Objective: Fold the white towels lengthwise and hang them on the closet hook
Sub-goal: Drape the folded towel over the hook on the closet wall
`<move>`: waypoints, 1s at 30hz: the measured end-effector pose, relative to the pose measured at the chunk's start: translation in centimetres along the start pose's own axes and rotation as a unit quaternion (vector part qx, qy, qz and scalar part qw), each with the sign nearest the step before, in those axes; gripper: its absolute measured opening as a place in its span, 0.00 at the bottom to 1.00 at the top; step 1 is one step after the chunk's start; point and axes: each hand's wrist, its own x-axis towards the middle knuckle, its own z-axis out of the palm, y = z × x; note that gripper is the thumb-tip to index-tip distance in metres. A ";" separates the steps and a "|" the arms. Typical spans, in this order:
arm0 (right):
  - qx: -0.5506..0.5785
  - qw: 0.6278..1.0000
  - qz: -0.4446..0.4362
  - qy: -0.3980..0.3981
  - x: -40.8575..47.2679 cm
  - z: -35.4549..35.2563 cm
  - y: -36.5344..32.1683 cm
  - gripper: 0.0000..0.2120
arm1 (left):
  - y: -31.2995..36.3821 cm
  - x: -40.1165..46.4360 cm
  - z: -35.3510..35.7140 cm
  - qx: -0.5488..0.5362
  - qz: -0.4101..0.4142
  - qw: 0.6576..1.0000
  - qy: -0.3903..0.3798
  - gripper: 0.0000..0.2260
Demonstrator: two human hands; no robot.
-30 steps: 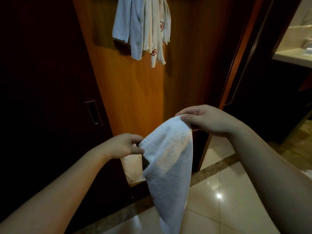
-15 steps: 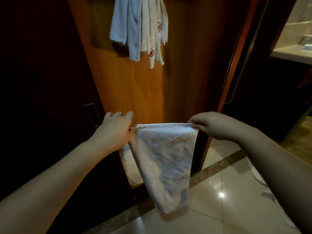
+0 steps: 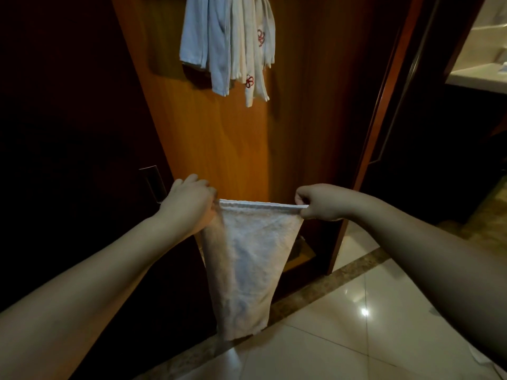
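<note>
1. Left hand (image 3: 189,204) up at the left end of the white towel (image 3: 247,264), fingers curled over the top corner, back of the hand to the camera, gripping the cloth.
2. Right hand (image 3: 319,201) at the other end, thumb and curled fingers pinching the right corner of the same hem.
3. Between the two hands the hemmed top edge runs straight and level, pulled taut.
4. Below that edge the towel hangs free in the air, narrowing as it drops to a ragged lower end above the floor (image 3: 356,338); it touches nothing but the hands.
5. It hangs in front of the lit wooden closet panel (image 3: 219,149), low down on it.
6. High on that panel, well above the hands, a bunch of hanging towels (image 3: 227,45): a pale blue one on the left, white ones on the right with small red flower marks. What holds them up is cut off at the top of the frame.
7. To the left, a dark door (image 3: 68,160) with a recessed metal handle (image 3: 153,182) just beside the left hand.
8. Glossy pale tiles with a darker border strip cover the floor at lower right.
9. Far right, a light countertop (image 3: 477,78) shows through an opening.
</note>
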 end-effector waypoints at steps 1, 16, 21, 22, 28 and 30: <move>0.018 1.000 0.000 0.010 0.1 -0.1 0.0 0.08 | -0.1 -0.1 0.0 -0.015 -0.006 1.000 0.007 0.09; 0.113 0.971 0.036 0.209 -0.4 -2.1 1.3 0.06 | -0.5 0.1 0.1 -0.419 -0.056 0.906 0.031 0.08; 0.266 0.911 0.033 0.314 -1.7 -3.1 1.6 0.10 | 1.2 0.2 -1.2 -0.638 -0.099 0.746 0.166 0.08; 0.297 0.896 0.030 0.329 -1.9 -3.1 1.3 0.12 | 1.7 0.3 -1.6 -0.630 -0.108 0.742 0.199 0.07; 0.406 0.803 0.001 0.436 -2.6 -3.7 -0.7 0.13 | 3.4 0.4 -4.7 -0.541 -0.105 0.759 0.346 0.04; 0.420 0.777 -0.023 0.469 -3.2 -4.9 -1.4 0.13 | 2.7 0.1 -7.5 -0.552 -0.064 0.733 0.394 0.03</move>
